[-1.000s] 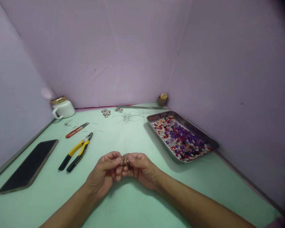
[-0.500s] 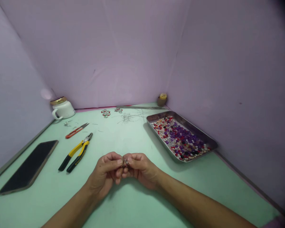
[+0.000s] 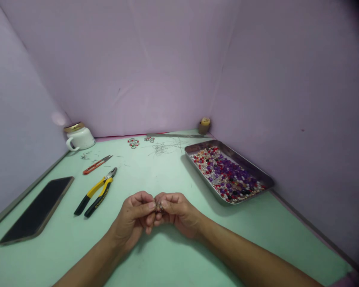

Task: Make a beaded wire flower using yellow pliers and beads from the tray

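Note:
A small beaded wire piece (image 3: 159,207) sits pinched between both hands, mostly covered by the fingertips. My left hand (image 3: 136,215) is closed on its left side, thumb pressed against the forefinger. From the other side my right hand (image 3: 179,213) grips it with thumb and forefinger, and the two hands touch at the fingertips. Combination pliers (image 3: 97,193) with yellow and black handles lie left of my hands. Behind them rest orange thread snips (image 3: 97,165). Toward the back are two beaded wire pieces, one larger (image 3: 133,143) and one smaller (image 3: 149,139).
A metal tray (image 3: 203,184) of mixed beads stands at the right. Loose thin wires (image 3: 160,148) and a bundle of long wires (image 3: 179,136) lie at the back. A phone (image 3: 37,209), a white lidded mug (image 3: 82,138) and a small pot (image 3: 204,126) stand along the edges.
The beaded wire piece has turned slightly between my fingertips. Both hands keep their place, and the things on the table have not moved.

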Demonstrator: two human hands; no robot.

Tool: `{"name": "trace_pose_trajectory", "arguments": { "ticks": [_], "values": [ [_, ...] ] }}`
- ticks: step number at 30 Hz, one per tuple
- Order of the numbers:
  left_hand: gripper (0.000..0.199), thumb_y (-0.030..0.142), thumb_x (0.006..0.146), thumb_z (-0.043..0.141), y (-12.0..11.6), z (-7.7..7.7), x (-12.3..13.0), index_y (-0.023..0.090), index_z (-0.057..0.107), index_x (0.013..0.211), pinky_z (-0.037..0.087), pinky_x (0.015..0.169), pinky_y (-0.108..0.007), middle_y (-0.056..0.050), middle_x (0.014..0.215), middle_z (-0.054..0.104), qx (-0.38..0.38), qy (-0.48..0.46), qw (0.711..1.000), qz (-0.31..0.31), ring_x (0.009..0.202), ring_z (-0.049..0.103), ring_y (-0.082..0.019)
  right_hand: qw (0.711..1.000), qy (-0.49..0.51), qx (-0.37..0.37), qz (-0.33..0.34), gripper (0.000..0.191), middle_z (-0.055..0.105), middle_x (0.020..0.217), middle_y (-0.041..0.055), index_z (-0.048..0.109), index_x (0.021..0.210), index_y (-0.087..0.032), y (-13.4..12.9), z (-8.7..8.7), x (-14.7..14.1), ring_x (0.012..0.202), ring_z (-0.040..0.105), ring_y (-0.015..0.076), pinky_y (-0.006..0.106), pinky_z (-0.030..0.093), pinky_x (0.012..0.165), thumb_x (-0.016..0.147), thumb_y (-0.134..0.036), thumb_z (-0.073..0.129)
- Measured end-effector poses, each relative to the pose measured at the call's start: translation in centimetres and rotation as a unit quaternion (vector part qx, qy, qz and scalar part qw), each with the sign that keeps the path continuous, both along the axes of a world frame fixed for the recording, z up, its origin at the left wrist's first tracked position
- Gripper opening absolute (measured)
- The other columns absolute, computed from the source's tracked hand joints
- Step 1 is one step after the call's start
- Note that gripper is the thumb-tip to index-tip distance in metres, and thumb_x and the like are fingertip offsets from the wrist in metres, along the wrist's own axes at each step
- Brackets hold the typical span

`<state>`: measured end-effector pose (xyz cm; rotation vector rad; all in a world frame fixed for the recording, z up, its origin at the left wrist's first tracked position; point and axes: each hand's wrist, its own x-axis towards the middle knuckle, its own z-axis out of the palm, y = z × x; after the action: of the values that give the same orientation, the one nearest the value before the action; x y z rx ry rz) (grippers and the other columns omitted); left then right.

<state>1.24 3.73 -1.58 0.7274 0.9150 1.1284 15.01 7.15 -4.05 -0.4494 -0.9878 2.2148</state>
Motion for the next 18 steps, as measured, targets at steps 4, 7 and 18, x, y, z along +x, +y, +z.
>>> {"name": "trace_pose_trajectory", "arguments": {
  "ticks": [4,7,18],
  "values": [
    [0.011,0.017,0.065,0.064,-0.15,-0.05,0.08,0.015,0.054,0.061,0.034,0.033,-0.015,0.003,0.035,0.054,-0.003,-0.001,1.0,-0.001,0.031,0.046,-0.007,1.0,-0.005,0.002,-0.003,0.029,0.058,0.059,0.0023,0.059,0.071,-0.008,-0.05,0.04,-0.02,0.055,0.055,0.0087,0.023,0.047,0.059,0.064,-0.034,0.069],
    [0.014,0.019,0.065,0.066,-0.2,-0.2,0.07,0.015,0.054,0.061,0.033,0.031,-0.014,0.003,0.037,0.054,0.01,0.003,1.0,0.0,0.034,0.048,-0.008,1.0,-0.01,-0.003,-0.008,0.029,0.057,0.057,0.0015,0.058,0.071,-0.008,-0.1,0.15,-0.1,0.055,0.055,0.0085,0.022,0.046,0.06,0.065,-0.035,0.068],
    [0.025,0.028,0.06,0.071,0.14,-0.73,0.24,0.015,0.05,0.055,0.024,0.025,-0.011,0.008,0.032,0.046,0.0,0.018,0.999,0.049,0.025,0.034,-0.002,0.998,-0.044,-0.001,-0.047,0.033,0.058,0.059,0.0019,0.057,0.068,-0.008,-0.13,-0.27,-0.33,0.055,0.057,0.0097,0.027,0.048,0.062,0.063,-0.039,0.069]
  ]
}}
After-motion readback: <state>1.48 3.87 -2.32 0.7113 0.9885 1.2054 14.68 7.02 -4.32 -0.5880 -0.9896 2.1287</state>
